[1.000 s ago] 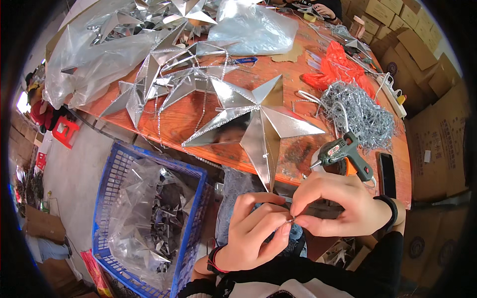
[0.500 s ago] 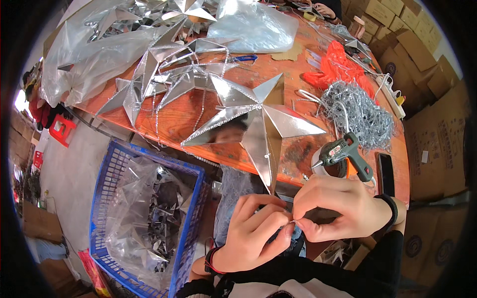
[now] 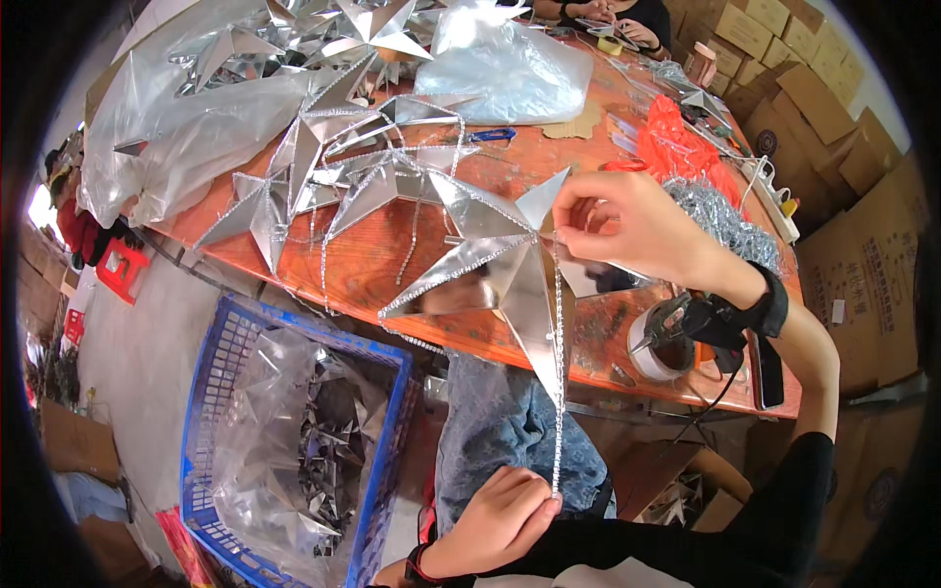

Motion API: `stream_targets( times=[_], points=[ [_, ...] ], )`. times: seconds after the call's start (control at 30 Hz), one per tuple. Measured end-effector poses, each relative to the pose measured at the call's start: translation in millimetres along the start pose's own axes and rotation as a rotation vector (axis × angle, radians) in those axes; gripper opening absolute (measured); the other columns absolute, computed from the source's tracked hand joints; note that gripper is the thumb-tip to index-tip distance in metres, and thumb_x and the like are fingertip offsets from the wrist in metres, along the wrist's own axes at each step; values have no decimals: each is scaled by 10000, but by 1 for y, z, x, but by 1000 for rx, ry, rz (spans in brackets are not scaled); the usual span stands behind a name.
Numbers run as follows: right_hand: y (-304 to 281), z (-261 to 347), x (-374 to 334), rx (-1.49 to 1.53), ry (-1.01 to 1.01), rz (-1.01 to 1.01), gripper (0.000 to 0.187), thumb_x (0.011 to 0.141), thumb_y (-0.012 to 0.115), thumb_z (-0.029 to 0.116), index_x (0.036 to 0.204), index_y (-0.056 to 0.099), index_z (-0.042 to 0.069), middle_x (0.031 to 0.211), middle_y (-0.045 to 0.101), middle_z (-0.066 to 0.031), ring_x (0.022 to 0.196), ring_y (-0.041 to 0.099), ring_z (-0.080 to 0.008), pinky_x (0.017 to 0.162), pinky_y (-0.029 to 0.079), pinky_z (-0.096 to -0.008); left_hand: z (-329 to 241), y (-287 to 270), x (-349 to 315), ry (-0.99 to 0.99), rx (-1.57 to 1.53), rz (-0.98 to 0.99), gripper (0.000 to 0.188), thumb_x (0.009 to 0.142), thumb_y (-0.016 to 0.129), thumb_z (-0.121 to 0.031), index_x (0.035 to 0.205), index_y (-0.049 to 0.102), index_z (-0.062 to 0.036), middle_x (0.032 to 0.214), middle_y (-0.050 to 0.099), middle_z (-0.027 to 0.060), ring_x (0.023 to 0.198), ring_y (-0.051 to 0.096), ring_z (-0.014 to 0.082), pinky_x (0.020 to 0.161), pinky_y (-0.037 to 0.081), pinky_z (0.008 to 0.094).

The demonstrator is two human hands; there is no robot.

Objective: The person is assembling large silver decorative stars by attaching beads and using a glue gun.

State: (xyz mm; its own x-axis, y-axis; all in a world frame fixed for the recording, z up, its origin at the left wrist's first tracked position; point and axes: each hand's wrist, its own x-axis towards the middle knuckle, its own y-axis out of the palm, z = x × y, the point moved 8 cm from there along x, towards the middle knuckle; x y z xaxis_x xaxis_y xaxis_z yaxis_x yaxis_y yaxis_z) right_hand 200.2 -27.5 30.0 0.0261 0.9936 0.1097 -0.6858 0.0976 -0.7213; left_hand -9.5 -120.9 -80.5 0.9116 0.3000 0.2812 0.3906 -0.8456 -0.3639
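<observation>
A large silver cardboard star lies at the table's front edge, with sparkling rhinestone chain along some of its ridges. One length of that chain hangs straight from near the star's centre, down past the table edge. My right hand is over the star's right side, thumb and finger pinched on the upper part of the chain. Low over my lap, my left hand is closed on the chain's lower end. A glue gun lies by a roll of tape, partly hidden behind my right wrist.
More silver stars with loose chain lie left on the table, by plastic bags. Silver tinsel and red netting are at right. A blue crate stands below left. Another person's hands work at the far end.
My hands were together in front of the star. The right has risen to the star's centre and the left has dropped toward my lap, with the chain stretched between them.
</observation>
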Motion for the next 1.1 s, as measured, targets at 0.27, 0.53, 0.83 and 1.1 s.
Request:
stream_targets(
  times=[0.27, 0.53, 0.83, 1.1],
  points=[
    [12, 2, 5, -51, -29, -48, 97, 795, 620, 38, 850, 567, -20, 789, 576, -62, 692, 574, -107, 653, 481, -250, -9, 0, 10, 122, -28, -37, 81, 814, 611, -58, 831, 546, -12, 824, 580, 91, 788, 550, 256, 706, 421, 343],
    [14, -1, 7, -58, 5, -46, 101, 796, 618, 39, 855, 566, -25, 785, 589, -78, 686, 585, -128, 661, 489, -262, -8, 0, 12, 137, -44, -56, 68, 834, 594, -69, 799, 570, -16, 775, 587, 89, 754, 556, 265, 692, 437, 357],
    [14, 0, 6, -56, 20, -33, 95, 802, 613, 36, 833, 554, -32, 776, 597, -76, 699, 594, -124, 661, 493, -263, -8, 1, 13, 140, -40, -74, 75, 828, 597, -74, 792, 571, -14, 772, 591, 78, 754, 558, 254, 693, 443, 354],
    [10, 2, -1, -9, 43, -89, 110, 810, 613, 61, 855, 565, -27, 779, 631, -98, 712, 635, -162, 677, 508, -274, -8, 0, 14, 137, -48, -84, 83, 831, 578, -64, 758, 557, -30, 769, 596, 55, 743, 551, 242, 697, 439, 349]
  ],
)
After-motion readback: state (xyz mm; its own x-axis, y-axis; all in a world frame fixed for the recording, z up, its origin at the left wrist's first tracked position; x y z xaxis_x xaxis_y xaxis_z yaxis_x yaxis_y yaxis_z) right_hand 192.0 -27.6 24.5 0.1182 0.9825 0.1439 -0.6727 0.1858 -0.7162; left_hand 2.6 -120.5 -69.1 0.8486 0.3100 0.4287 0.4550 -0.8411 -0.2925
